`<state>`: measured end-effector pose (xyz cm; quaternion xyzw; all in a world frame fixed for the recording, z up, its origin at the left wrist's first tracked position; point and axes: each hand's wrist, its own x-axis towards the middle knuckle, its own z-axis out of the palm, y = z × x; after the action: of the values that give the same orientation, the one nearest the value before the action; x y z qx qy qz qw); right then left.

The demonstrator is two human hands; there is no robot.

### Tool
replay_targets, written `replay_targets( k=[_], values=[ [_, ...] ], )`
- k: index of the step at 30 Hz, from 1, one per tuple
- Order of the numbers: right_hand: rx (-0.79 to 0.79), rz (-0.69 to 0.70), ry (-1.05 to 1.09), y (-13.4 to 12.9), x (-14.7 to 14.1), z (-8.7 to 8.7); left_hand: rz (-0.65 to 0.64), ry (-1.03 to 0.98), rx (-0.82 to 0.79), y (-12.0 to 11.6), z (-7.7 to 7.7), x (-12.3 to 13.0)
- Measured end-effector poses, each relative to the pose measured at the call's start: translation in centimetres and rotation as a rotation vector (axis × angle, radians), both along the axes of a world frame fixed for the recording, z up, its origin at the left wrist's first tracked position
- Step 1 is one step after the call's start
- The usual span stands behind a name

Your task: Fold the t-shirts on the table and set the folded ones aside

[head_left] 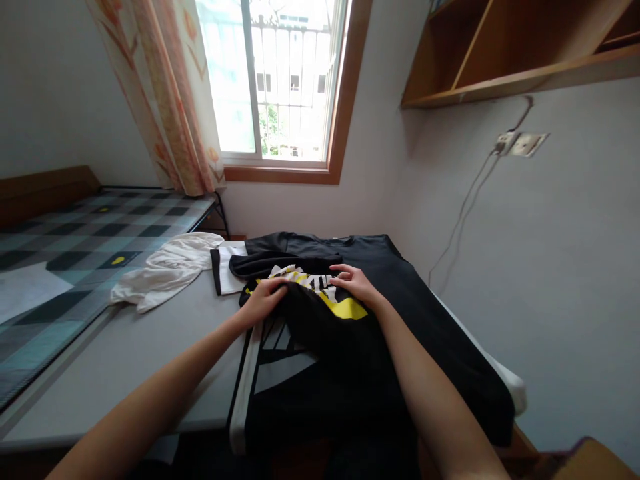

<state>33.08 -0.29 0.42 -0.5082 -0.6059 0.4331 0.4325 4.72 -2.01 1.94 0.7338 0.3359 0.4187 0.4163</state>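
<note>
Two hands, both bare. From where I stand in the room, the left hand [263, 298] looks slim, with a rounded back and a narrow wrist. The right hand [357, 285] has long, slender fingers [343, 269]; the nails are too small to make out. The left forearm [165, 383] and right forearm [425, 380] are uncovered too, smooth in outline, lean near the wrists and gradually broader toward the elbows. Around the legs it is too dim to tell what is worn.
</note>
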Motion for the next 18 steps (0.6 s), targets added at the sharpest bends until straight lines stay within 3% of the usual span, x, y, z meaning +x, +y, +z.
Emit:
replay_targets(
  k=[4, 7, 10, 14, 16, 18],
  values=[
    [0.174, -0.145, -0.039, 0.8, -0.7, -0.7, 0.284, -0.406, -0.296, 2.3, -0.3, -1.1],
    [0.244, -0.2, -0.136, 1.2, -0.8, -1.1, 0.452, -0.526, -0.4, 3.5, -0.6, -2.1],
    [0.259, -0.143, -0.216, 1.1, -0.7, -1.2, 0.533, -0.58, -0.433, 4.0, -0.5, -2.8],
    [0.299, -0.091, -0.308, 0.8, -0.8, -1.5, 0.471, -0.556, -0.413, 3.5, 0.2, -2.9],
    [0.334, -0.081, -0.328, 0.7, -1.0, -1.7, 0.32, -0.471, -0.403, 2.7, 0.8, -2.7],
    [0.354, -0.048, -0.33, 0.5, -1.1, -1.7, 0.072, -0.31, -0.433, 1.8, 1.5, -2.6]
  ],
)
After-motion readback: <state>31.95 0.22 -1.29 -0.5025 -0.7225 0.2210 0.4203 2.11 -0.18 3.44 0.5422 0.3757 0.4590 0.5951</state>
